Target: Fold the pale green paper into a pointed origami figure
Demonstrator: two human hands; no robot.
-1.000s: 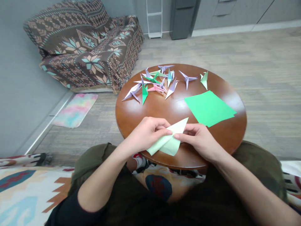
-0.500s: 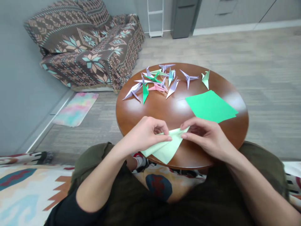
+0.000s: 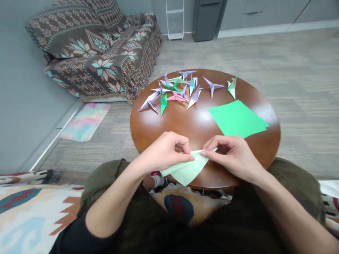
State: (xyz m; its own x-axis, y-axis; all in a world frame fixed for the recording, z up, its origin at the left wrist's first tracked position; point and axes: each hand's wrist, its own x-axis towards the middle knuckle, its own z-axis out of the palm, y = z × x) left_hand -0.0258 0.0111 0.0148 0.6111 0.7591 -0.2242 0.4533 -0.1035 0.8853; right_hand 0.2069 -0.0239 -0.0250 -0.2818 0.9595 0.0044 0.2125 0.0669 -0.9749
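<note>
Over the near edge of the round brown table (image 3: 169, 127), a sheet of pale green origami paper (image 3: 186, 173) is held between both hands, partly folded, with one corner pointing down toward me. My left hand (image 3: 172, 151) pinches its upper edge between thumb and fingers. Close beside it, my right hand (image 3: 227, 150) pinches the same edge further right, and a pointed corner sticks out past the right thumb. The fingers cover part of the fold. Beyond my right hand lies a stack of bright green paper (image 3: 238, 120).
Several folded paper cranes in purple, green, blue and pink cluster at the table's far left, among them a pink crane (image 3: 176, 97). A purple crane (image 3: 212, 86) and a pale green crane (image 3: 232, 87) stand apart. A patterned sofa (image 3: 106, 60) is beyond.
My right hand has slid slightly inward along the paper's upper edge, its pinch now nearer my left hand. The paper's right corner now shows beyond the right thumb. My left hand barely moved.
</note>
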